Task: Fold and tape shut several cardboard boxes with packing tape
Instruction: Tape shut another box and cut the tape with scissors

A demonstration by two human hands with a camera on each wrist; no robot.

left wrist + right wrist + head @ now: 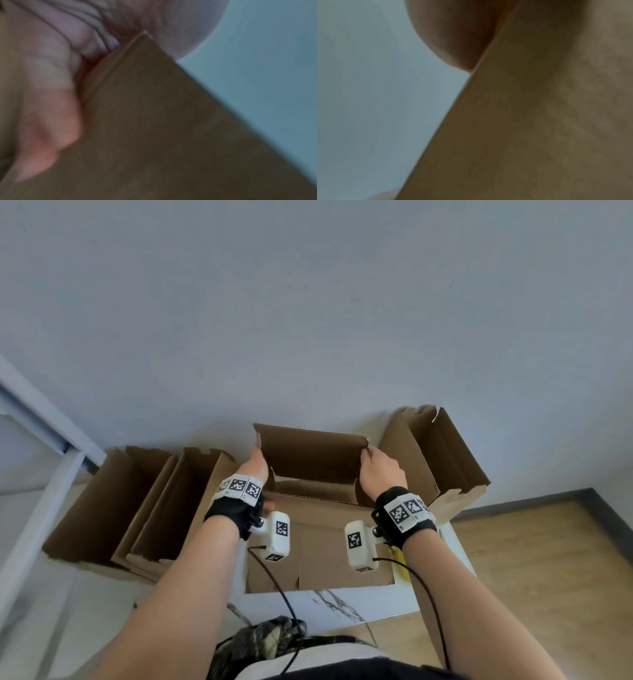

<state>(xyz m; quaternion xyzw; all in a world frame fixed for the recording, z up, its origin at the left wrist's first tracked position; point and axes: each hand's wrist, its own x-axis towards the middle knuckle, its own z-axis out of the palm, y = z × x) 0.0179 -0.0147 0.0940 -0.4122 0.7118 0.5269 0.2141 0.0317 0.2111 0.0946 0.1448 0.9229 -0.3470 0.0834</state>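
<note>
A brown cardboard box (pixel 308 542) stands open on the white table in the head view. Its far flap (pixel 310 455) stands upright. My left hand (pixel 257 462) grips that flap's left edge, and my right hand (pixel 378 467) grips its right edge. In the left wrist view the flap (pixel 154 121) fills the frame, blurred, with my fingers (pixel 51 121) curled against its edge. The right wrist view shows the cardboard (pixel 530 121) close up with a fingertip (pixel 453 40) on its edge. No tape is in view.
Two more opened boxes (pixel 137 505) lie at the left of the table, and another (pixel 435 453) stands at the back right against the grey wall. The marbled white table edge (pixel 329 604) is near me. Wooden floor (pixel 534 559) shows at the right. Wrist cables (pixel 274 577) hang below my arms.
</note>
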